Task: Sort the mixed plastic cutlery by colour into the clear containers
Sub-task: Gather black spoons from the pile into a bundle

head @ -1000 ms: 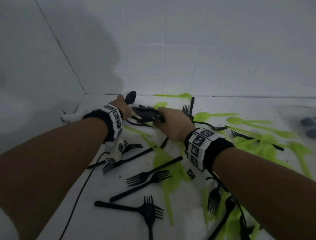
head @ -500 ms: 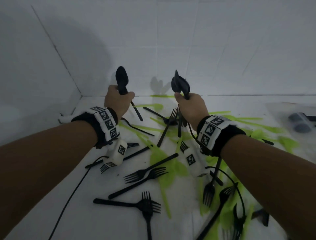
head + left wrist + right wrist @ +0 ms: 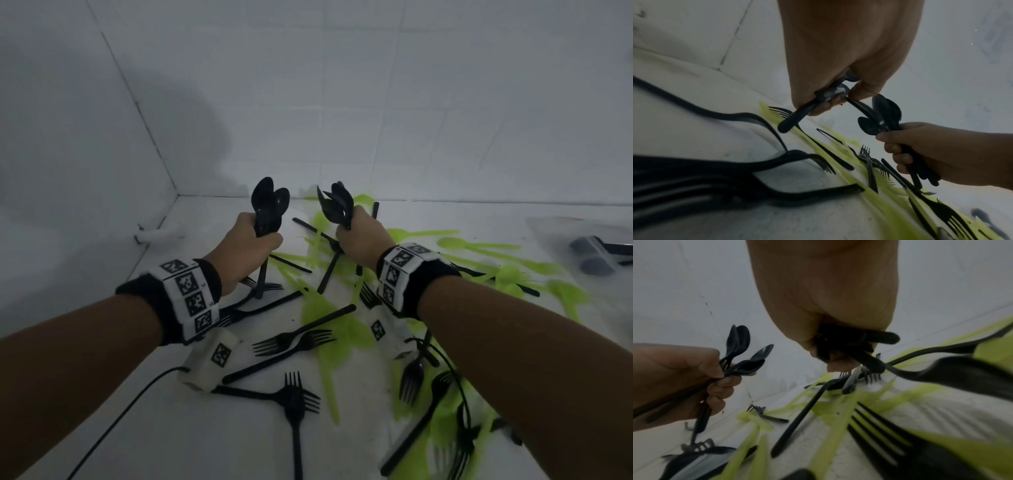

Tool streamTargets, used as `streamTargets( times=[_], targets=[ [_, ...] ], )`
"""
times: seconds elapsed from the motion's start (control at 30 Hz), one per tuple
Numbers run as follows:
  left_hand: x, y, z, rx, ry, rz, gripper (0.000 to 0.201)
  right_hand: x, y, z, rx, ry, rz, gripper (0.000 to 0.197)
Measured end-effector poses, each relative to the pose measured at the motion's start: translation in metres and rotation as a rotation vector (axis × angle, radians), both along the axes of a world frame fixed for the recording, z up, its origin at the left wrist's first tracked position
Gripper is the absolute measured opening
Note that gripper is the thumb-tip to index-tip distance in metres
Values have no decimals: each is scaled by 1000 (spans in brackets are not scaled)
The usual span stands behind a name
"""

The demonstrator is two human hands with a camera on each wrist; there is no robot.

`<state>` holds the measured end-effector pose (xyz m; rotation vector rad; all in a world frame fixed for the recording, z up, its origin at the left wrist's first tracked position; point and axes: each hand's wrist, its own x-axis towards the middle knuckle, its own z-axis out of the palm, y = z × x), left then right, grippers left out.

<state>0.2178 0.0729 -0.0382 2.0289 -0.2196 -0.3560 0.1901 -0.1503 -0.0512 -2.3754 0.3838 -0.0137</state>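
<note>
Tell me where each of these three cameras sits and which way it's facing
Head: worn on the head, looking forward and down at the left hand, right hand, both forearms, and forks on the white surface.
Left wrist: looks along the left hand toward the right hand.
Right wrist: looks along the right hand toward the left hand.
Shared: each hand gripping black spoons.

Two upright bunches of black spoons [image 3: 269, 205] and [image 3: 337, 205] stand side by side, bowls up, each clasped in a fist at the far middle. Black forks [image 3: 294, 341] and lime-green cutlery [image 3: 496, 260] lie scattered flat and overlapping across the white floor, green mostly to the right. A clear container [image 3: 582, 236] holding dark pieces sits at the far right.
</note>
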Motion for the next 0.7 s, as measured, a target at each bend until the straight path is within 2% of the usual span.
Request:
streamTargets(
  times=[0.07,0.1,0.17,0.2,0.3,0.4,0.6,0.7],
  targets=[
    [-3,11,1,-22,46,47,51,10,7,1,-83,58,37,12],
    [-6,16,1,-50,65,62,46,15,10,2,-132,84,58,10],
    [-11,24,5,-67,82,86,14,24,15,0,-236,131,103,12],
    [-12,29,7,-52,74,106,6,28,18,-3,-290,150,122,13],
    [-16,43,7,21,37,140,10,33,25,-11,-418,203,142,11],
    [-19,55,1,117,6,113,15,34,25,-14,-493,165,174,14],
    [-24,68,-11,310,-58,52,14,31,20,7,-505,89,210,14],
    [-28,65,-12,357,-1,-25,17,24,20,22,-520,79,229,17]
  ],
)
